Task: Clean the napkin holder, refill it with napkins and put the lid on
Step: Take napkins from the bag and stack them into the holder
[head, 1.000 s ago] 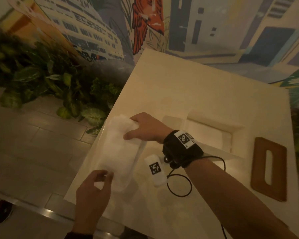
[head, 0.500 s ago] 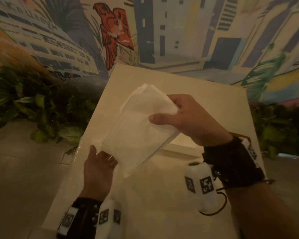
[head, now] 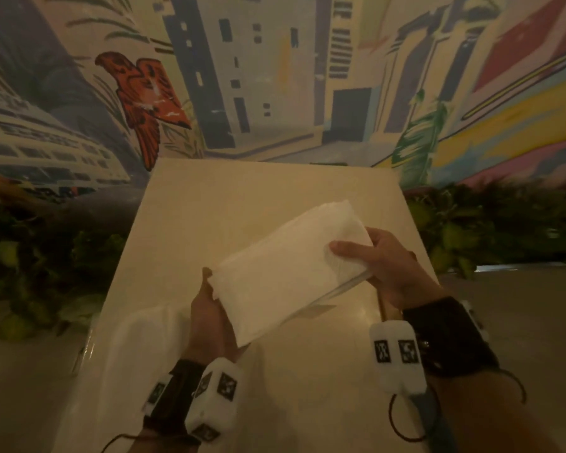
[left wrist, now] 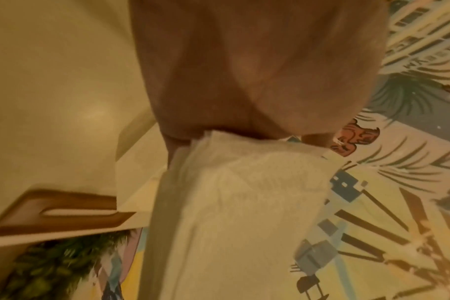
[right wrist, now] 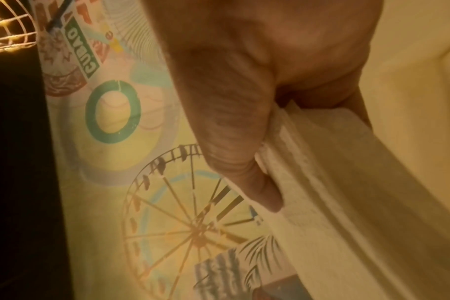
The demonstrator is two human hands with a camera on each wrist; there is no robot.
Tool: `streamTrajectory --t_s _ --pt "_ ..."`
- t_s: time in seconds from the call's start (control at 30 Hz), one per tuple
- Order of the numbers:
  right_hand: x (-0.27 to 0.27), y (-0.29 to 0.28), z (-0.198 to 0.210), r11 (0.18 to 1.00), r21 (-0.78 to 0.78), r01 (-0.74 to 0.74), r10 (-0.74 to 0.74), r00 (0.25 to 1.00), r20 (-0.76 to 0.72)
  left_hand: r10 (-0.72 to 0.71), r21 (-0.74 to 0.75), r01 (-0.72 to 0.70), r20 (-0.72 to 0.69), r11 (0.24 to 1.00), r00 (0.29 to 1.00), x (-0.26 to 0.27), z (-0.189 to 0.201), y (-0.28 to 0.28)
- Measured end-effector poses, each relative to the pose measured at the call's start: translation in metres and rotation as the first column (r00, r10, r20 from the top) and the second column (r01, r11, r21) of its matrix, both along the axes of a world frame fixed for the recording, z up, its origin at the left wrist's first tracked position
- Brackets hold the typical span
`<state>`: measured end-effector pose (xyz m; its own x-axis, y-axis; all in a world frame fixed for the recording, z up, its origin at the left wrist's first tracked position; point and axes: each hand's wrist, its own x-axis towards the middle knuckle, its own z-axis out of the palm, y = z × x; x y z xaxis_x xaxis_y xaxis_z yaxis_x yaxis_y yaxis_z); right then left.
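Observation:
I hold a thick stack of white napkins point(head: 285, 266) tilted above the middle of the cream table point(head: 242, 197). My right hand point(head: 370, 256) pinches its far right end, thumb on top. At the near left end, my left hand point(head: 211, 299) grips it from below with the thumb against the edge. The stack hides most of the napkin holder, a recess sunk in the tabletop, whose pale walls point(left wrist: 136, 168) show in the left wrist view. The brown wooden lid point(left wrist: 57, 211) with its slot lies flat on the table beside the recess.
A crumpled clear wrapper point(head: 134, 348) lies on the table's near left corner. Leafy plants point(head: 46, 256) line the table's left side, with more plants point(head: 490, 223) on the right. A painted mural wall point(head: 275, 76) stands right behind the far edge.
My right hand lifted the napkin stack off the wrapper at the table's left and carried it right, over the holder. My left hand has taken hold of its near end.

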<state>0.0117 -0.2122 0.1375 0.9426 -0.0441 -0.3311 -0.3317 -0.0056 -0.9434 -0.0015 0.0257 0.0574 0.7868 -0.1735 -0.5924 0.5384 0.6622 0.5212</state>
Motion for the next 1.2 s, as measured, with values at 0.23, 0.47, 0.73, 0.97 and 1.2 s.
streamTrajectory --t_s 0.23,0.47,0.73,0.97,1.2 --pt "0.006 -0.017 -0.068 0.979 0.031 0.201 -0.196 0.973 -0.121 -0.378 0.351 0.309 0.144 0.884 0.915 0.039 -0.014 -0.008" --pt "0.023 -0.015 -0.109 0.958 -0.196 0.210 -0.243 0.956 -0.164 -0.386 0.735 0.257 0.008 0.628 0.922 0.086 -0.042 -0.024" --pt "0.042 -0.013 -0.120 0.921 -0.386 0.057 -0.156 0.961 -0.230 -0.376 0.769 0.303 -0.088 0.563 0.922 0.109 -0.047 -0.047" --pt "0.050 -0.014 -0.124 0.770 -0.610 -0.189 0.016 0.960 -0.278 -0.466 0.877 0.350 -0.171 0.330 0.868 0.112 -0.050 -0.055" --pt "0.050 -0.005 -0.126 0.630 -0.740 -0.235 0.026 0.959 -0.282 -0.530 0.887 0.397 -0.224 0.237 0.817 0.108 -0.046 -0.056"
